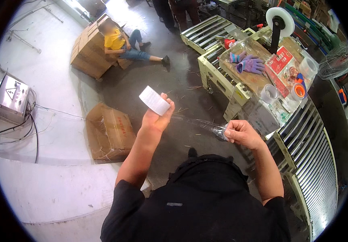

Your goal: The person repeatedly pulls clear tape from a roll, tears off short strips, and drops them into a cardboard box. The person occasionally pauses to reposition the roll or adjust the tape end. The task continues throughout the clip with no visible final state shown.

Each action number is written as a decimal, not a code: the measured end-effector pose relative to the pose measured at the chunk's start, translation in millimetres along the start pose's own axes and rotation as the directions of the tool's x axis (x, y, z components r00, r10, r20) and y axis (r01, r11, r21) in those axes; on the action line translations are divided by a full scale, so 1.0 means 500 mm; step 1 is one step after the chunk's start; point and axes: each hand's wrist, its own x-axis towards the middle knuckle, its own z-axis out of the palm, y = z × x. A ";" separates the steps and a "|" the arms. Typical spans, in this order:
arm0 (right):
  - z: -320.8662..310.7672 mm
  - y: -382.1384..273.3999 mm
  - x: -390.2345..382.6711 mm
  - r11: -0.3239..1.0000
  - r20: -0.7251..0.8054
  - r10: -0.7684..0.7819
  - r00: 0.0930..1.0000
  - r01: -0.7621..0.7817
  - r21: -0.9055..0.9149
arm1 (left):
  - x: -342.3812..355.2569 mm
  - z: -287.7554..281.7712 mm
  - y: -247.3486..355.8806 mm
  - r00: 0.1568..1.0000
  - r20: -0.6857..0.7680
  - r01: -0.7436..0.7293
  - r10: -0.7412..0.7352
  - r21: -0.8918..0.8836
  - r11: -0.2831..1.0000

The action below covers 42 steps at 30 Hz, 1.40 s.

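My left hand (158, 117) holds up a wide roll of tape (154, 99), white-looking on its side, with fingertips showing behind it. A clear strip of tape (198, 123) stretches from near the roll down to the right, where my right hand (240, 133) pinches its crumpled end between thumb and fingers. Both hands are in front of my body, over the grey floor. Beyond my right hand, a work top holds purple gloves (250, 65), a red printed sheet (279, 60), a clear-white roll (269, 94) and an orange-cored tape dispenser (298, 91).
Roller conveyors (310, 153) run along my right, with a spool stand (275, 40) above. An open carton (109, 143) lies at lower left beside a white wall. A seated person in yellow (113, 40) leans on stacked boxes (86, 56); others stand behind. A metal electrical box (11, 101) hangs left.
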 end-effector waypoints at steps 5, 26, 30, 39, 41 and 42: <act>0.015 0.070 0.022 0.948 -0.210 -0.151 0.966 0.202 0.246 | -0.003 0.028 -0.014 0.998 -0.056 -0.021 0.015 -0.098 0.995; 0.150 -0.071 0.132 0.961 -0.117 -0.191 0.975 0.210 0.182 | -0.033 0.148 -0.130 0.903 0.393 -0.315 0.173 0.332 0.889; 0.115 -0.086 0.120 0.958 -0.111 -0.284 0.952 0.277 -0.076 | -0.034 0.158 -0.131 0.757 0.570 -0.623 0.318 0.486 0.613; 0.125 -0.125 0.073 0.992 -0.055 -0.094 0.994 0.088 -0.093 | -0.043 0.111 -0.105 0.176 0.978 -0.849 0.113 0.209 -0.486; 0.122 -0.123 0.069 0.995 -0.053 -0.057 0.997 0.053 -0.081 | -0.029 0.100 -0.089 0.138 0.990 -0.840 0.030 0.134 -0.525; 0.119 -0.123 0.067 0.996 -0.051 -0.042 0.998 0.038 -0.076 | -0.026 0.091 -0.083 0.139 0.990 -0.852 0.021 0.130 -0.508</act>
